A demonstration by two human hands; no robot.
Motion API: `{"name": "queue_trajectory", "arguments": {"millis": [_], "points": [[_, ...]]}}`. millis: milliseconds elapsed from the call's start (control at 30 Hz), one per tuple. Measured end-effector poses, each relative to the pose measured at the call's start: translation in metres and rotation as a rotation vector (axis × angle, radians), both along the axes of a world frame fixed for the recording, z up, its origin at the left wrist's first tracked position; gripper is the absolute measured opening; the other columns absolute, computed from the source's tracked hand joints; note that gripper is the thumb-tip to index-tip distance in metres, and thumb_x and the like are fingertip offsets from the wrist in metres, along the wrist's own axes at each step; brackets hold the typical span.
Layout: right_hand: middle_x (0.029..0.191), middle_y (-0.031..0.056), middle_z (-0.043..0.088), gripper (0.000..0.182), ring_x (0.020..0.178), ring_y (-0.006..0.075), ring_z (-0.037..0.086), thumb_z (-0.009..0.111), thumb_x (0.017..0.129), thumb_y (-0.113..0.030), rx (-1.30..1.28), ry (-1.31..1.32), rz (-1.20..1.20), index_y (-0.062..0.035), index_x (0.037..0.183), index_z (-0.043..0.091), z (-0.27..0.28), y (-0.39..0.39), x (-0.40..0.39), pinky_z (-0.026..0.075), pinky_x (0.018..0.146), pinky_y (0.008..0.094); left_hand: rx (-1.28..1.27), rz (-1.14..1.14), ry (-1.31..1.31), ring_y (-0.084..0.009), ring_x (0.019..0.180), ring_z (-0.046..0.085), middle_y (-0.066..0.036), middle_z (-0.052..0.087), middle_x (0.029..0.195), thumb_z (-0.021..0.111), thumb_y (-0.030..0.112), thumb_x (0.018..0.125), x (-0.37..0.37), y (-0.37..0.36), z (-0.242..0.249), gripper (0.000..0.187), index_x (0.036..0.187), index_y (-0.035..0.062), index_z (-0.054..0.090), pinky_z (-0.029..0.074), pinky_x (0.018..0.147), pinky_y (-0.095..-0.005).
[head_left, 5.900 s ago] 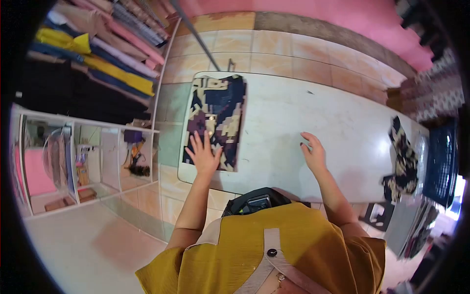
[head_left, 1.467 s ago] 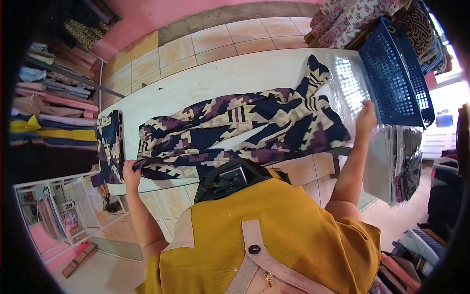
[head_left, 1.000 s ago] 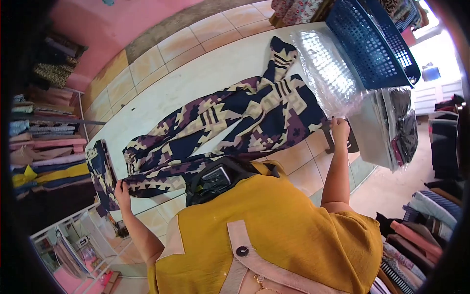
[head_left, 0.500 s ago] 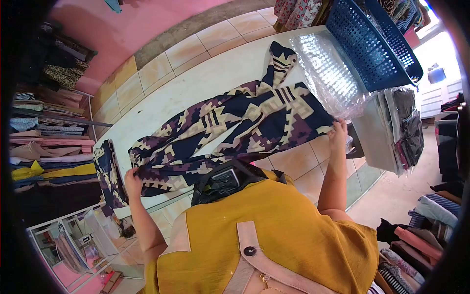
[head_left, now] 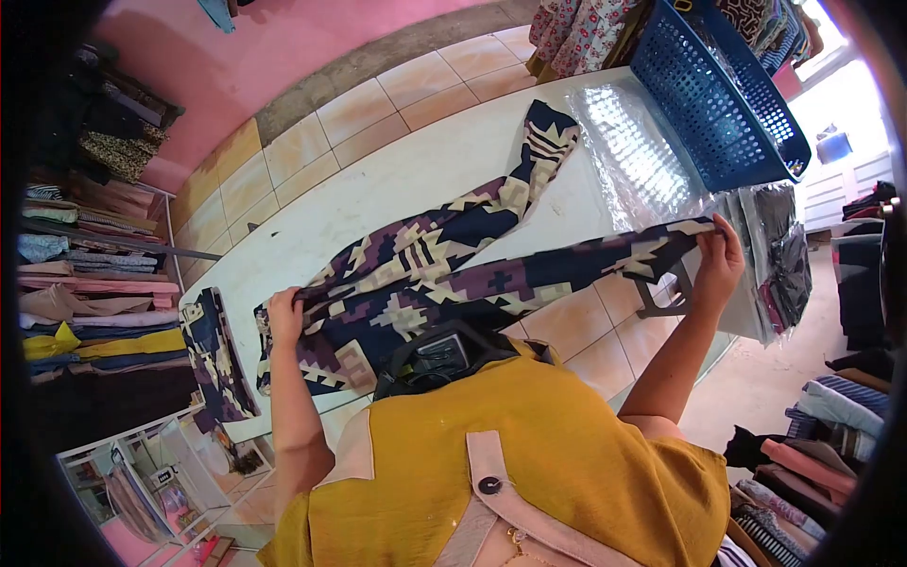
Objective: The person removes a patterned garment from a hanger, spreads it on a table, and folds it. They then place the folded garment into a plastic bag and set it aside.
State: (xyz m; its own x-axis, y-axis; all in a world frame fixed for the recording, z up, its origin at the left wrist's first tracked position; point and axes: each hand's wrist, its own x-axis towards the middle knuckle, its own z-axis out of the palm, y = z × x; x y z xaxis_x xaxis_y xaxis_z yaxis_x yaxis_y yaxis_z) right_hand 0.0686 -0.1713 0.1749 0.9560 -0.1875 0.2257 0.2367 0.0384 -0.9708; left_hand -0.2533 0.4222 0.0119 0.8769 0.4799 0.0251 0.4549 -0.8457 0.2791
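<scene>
Patterned trousers (head_left: 416, 250) in navy, purple and cream lie spread across a white table (head_left: 312, 227), one leg reaching to the far side. My right hand (head_left: 720, 257) pinches the hem of the nearer leg, pulling it taut past the table's right part. Near the waist end, my left hand (head_left: 285, 317) has its fingers closed on the cloth. A folded garment (head_left: 217, 354) in the same pattern rests on the table's left end, beside my left hand.
Clear plastic bags (head_left: 633, 151) lie at the table's right, next to a blue perforated basket (head_left: 699, 104). Below the basket is a stack of packaged clothes (head_left: 756, 274). Shelves of folded clothes (head_left: 94, 293) stand at left, and more folded clothes (head_left: 812, 454) at lower right.
My right hand has moved right and pulled the nearer leg out straight and narrow. My left hand has shifted up and right along the waist end.
</scene>
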Motion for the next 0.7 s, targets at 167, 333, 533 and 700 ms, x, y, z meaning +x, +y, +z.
{"name": "queue_trajectory", "arguments": {"millis": [167, 333, 533, 700], "points": [[0.092, 0.0064, 0.059, 0.019, 0.082, 0.0121, 0.058, 0.05, 0.089, -0.005, -0.206, -0.023, -0.033, 0.0036, 0.103, 0.059, -0.024, 0.021, 0.023, 0.048, 0.078, 0.0239, -0.412, 0.442, -0.299, -0.032, 0.08, 0.058, -0.019, 0.062, 0.089, 0.048, 0.018, 0.085, -0.057, 0.021, 0.023, 0.029, 0.1, -0.0054, 0.057, 0.043, 0.075, -0.0353], [0.094, 0.007, 0.061, 0.017, 0.086, 0.0125, 0.057, 0.052, 0.087, -0.009, -0.297, 0.075, 0.001, 0.0021, 0.097, 0.06, -0.078, 0.074, 0.057, 0.045, 0.074, 0.0231, -0.308, 0.593, -0.043, -0.0336, 0.087, 0.058, -0.021, 0.062, 0.093, 0.049, 0.026, 0.085, -0.13, 0.043, 0.01, 0.038, 0.105, -0.0062, 0.055, 0.042, 0.078, -0.036], [0.092, 0.0125, 0.064, 0.027, 0.085, 0.019, 0.06, 0.059, 0.082, -0.019, -0.554, 0.219, 0.241, -0.0013, 0.102, 0.06, -0.163, 0.162, 0.122, 0.045, 0.076, 0.0289, -0.754, 0.605, -0.202, -0.0101, 0.08, 0.053, -0.004, 0.06, 0.089, 0.058, 0.015, 0.083, -0.121, 0.023, 0.036, 0.025, 0.101, -0.0021, 0.057, 0.041, 0.073, -0.0232], [0.092, 0.0213, 0.062, 0.033, 0.087, 0.0356, 0.059, 0.064, 0.075, -0.026, -1.005, 0.15, 0.228, -0.0031, 0.099, 0.061, -0.215, 0.217, 0.139, 0.046, 0.077, 0.0379, -0.982, 0.643, -0.541, -0.011, 0.084, 0.055, -0.004, 0.059, 0.097, 0.058, 0.015, 0.086, -0.127, 0.033, 0.035, 0.03, 0.111, -0.0014, 0.052, 0.043, 0.075, -0.0239]]}}
